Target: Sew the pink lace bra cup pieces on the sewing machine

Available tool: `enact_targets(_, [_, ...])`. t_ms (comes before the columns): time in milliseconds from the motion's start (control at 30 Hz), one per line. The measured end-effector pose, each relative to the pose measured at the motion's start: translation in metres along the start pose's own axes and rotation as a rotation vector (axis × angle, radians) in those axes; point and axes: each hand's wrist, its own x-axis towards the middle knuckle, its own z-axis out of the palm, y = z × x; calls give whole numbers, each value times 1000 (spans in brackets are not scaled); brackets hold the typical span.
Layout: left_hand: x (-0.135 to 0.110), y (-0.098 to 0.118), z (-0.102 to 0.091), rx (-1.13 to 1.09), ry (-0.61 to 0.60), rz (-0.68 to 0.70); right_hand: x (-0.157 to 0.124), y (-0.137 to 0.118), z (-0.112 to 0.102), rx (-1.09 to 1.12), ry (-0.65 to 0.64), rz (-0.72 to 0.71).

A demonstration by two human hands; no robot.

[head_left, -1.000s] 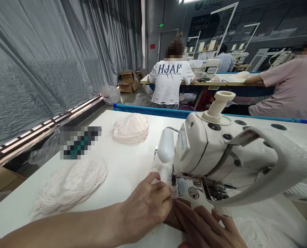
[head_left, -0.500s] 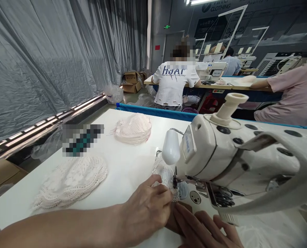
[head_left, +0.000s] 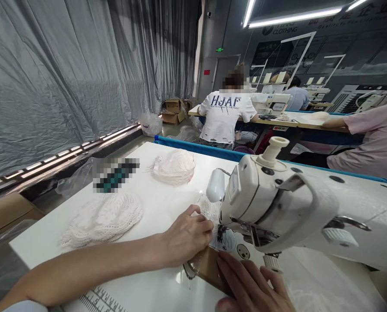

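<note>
1. Head view: the left hand [head_left: 188,237] is resting at a white lace piece [head_left: 208,207], fingers bent inward; their tips are not showing, so whether they are pinching the lace cannot be told.
2. That lace piece is lying on the white counter [head_left: 162,201], just left of the presser foot [head_left: 220,234] of the sewing machine [head_left: 247,190], its near part being hidden behind the left hand.
3. Its long axis seems to be running away from the person, the far end leaning slightly left. From the left fingers, the visible lace is lying forward and to the right; the left hand is sitting nearer to it than the right.
4. The right hand [head_left: 258,287] is lying over a brown panel [head_left: 206,265], fingers extended and slightly spread, index fingertip touching it. The panel is lying nearer the person than the lace.
5. Farther left, a lace stack [head_left: 107,216] and a pale fabric bundle [head_left: 174,167] are lying well apart from both hands.
</note>
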Motion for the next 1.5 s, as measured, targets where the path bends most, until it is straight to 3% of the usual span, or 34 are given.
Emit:
enact_targets(167, [-7, 13, -1, 41, -16, -17, 14, -1, -3, 45, 97, 74])
enact_targets(300, [-21, 28, -18, -69, -65, 14, 17, -2, -8, 117, 116, 53])
enact_targets(433, [-26, 29, -29, -138, -71, -15, 11, 0, -11, 155, 102, 67])
enact_targets(733, [-12, 19, -10, -38, -45, -21, 4, 6, 0, 0, -2, 131])
enact_targets(900, [-14, 22, -2, -16, 16, -43, 3, 9, 0, 28, 30, 143])
enact_targets(1100, [-22, 25, -1, -81, 98, 40, 4, 5, -10, 190, -6, 99])
enact_targets(1500, [-22, 27, -5, -93, 77, 34, 7, 2, -11, 240, 6, 113])
